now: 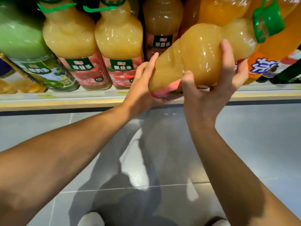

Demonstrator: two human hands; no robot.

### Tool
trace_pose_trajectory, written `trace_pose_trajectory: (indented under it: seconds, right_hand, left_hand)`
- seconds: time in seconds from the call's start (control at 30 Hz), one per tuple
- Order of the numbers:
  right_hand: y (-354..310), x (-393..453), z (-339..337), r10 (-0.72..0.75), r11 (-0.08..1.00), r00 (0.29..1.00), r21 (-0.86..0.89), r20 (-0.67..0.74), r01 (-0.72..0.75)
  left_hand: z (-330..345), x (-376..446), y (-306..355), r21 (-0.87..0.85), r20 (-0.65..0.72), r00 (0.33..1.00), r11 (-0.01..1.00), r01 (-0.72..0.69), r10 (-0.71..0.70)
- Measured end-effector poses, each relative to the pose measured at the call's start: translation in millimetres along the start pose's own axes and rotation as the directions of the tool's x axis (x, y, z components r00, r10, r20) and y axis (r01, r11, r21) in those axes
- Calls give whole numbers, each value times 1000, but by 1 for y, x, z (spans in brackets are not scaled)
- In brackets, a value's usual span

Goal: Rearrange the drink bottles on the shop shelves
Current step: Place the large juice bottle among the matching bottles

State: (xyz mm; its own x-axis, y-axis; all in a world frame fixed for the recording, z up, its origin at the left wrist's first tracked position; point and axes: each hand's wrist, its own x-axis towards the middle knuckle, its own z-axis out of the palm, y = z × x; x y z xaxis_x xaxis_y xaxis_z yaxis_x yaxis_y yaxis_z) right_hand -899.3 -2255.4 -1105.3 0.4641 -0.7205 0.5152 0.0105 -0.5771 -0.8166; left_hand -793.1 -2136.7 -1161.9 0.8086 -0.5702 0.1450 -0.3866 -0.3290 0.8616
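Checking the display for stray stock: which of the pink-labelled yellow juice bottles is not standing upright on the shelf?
The tilted bottle, held between the left hand and right hand, green cap up to the right. The two matching bottles left of it stand upright.

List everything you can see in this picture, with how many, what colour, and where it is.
Tilted pale-yellow plastic juice bottle with green cap and pink label: one, held in front of the shelf, cap up-right.
Upright pale-yellow juice bottles with pink labels: two, shelf, centre-left.
Amber juice bottle: one, behind them, centre.
Green drink bottle: one, shelf, far left.
Orange soda bottles: at least two, shelf, right.
Wooden-edged shelf: one, pale, across the middle.
Grey tiled floor: below.
White shoes: two, bottom edge.
Left hand: one, grip on the tilted bottle's base.
Right hand: one, grip round its middle.
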Motion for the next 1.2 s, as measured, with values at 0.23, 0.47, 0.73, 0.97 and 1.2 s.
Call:
trace_pose_trajectory:
  seconds: [0.23,0.47,0.73,0.97,1.2]
  right_hand:
    - [7,3,3,7,1000,999,31,-43,-5]
    - [8,1,0,-35,999,998,22,-53,36]
    - [5,-1,0,-48,998,998,-30,-51,47]
    - [6,-4,-9,-33,999,999,-1,-31,33]
    - [16,-4,-21,-10,1000,997,3,-71,11]
  left_hand:
    - [6,11,-5,40,-30,998,997,-62,63]
    - [12,9,-2,66,-132,988,995,-75,83]
    - [12,8,3,189,-128,990,981,-29,54]
    - [4,-1,27,360,-120,992,933,12,34]
    - [5,7,65,377,-10,980,909,-181,199]
